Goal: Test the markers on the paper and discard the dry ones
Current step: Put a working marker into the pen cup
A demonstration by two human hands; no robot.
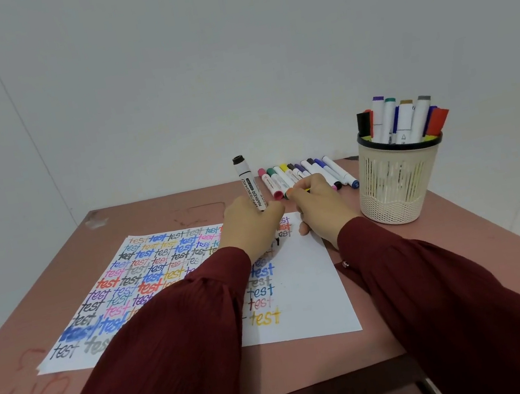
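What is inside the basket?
Markers stand upright in the basket: purple, teal, brown, grey, black, red and blue caps show above the rim. Their lower ends are mostly hidden behind the slatted wall, so the bottom cannot be checked.

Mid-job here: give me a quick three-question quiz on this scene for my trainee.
1. True or false: the pen cup full of markers stands on the paper.
2. Which hand holds the whiteboard marker? A) left B) right C) neither
3. Fill in: the word written again and again on the paper is ____.
Key: 1 false, the pen cup stands on the table, to the right of the paper. 2 A, the left hand grips it. 3 test.
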